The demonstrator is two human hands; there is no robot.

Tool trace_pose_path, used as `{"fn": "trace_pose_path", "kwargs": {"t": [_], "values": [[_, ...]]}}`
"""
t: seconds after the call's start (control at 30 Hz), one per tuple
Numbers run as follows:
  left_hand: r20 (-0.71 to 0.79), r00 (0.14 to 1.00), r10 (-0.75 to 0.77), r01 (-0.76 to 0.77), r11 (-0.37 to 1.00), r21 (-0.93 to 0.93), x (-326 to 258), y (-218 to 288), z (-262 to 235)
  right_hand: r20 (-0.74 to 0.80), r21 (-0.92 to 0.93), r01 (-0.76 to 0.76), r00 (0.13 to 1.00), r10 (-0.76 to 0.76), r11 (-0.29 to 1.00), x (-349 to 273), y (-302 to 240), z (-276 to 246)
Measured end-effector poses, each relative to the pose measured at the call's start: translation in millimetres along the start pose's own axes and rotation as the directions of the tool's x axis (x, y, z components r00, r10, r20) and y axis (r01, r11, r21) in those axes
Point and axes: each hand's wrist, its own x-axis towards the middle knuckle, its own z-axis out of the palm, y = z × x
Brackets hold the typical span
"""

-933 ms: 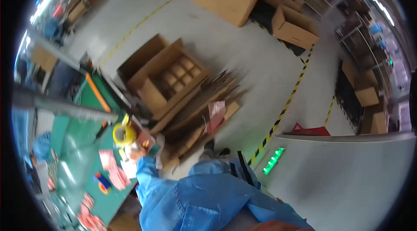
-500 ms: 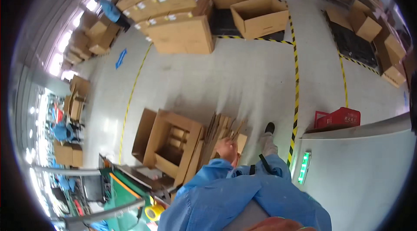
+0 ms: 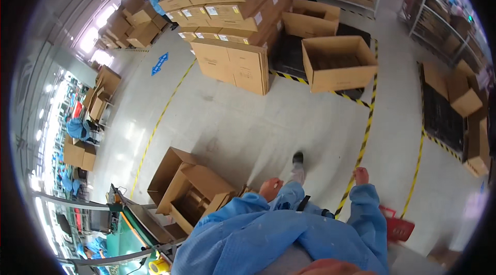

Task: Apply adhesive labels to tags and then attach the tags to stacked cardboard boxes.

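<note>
My left hand [image 3: 271, 189] is low in front of my body with its fingers curled in, and nothing shows in it. Just left of it, the ends of some flat cardboard pieces [image 3: 245, 190] poke out, mostly hidden by my sleeve. Beside those stands an open cardboard box [image 3: 170, 207] with its flaps up and more cardboard inside. My right hand [image 3: 361, 175] is out to the right over the black-and-yellow floor tape, closed with nothing visible in it. One of my feet [image 3: 298, 158] is stepping forward on the grey floor.
Ahead, stacked cartons [image 3: 227, 11] stand behind flat folded cardboard [image 3: 230, 65]. An open carton [image 3: 338, 71] rests on a black pallet [image 3: 289, 58]. At right are another pallet [image 3: 442, 112] and a red box [image 3: 398, 227]. A green-topped workbench [image 3: 121, 236] is at lower left. Co-workers stand farther off.
My left hand has come away from the flat cardboard pieces. My right hand has swung out to the right into clear view. The cartons ahead look nearer, and the view has turned.
</note>
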Motion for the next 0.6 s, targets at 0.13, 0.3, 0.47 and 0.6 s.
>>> {"fn": "trace_pose_path", "kwargs": {"t": [0.13,0.3,0.47,0.6], "values": [[-0.230,0.944,-0.237,0.216,0.970,-0.115,105.3,-42.9,-18.4,0.316,-0.127,0.064,0.948,-0.020,0.990,91.5,-53.3,135.5],[-0.419,0.871,-0.255,0.217,0.966,-0.138,303.9,-50.9,-107.7,0.688,-0.595,0.081,0.566,0.454,0.800,189.7,-110.6,268.5],[-0.504,0.848,0.163,-0.168,0.985,0.036,532.7,19.5,-258.5,0.507,-0.545,-0.025,0.786,0.353,0.838,338.4,-188.2,322.0],[-0.545,0.750,0.374,-0.316,0.927,0.202,731.1,71.7,-371.5,0.387,-0.394,-0.072,0.891,0.237,0.916,441.1,-271.4,367.1]]}}
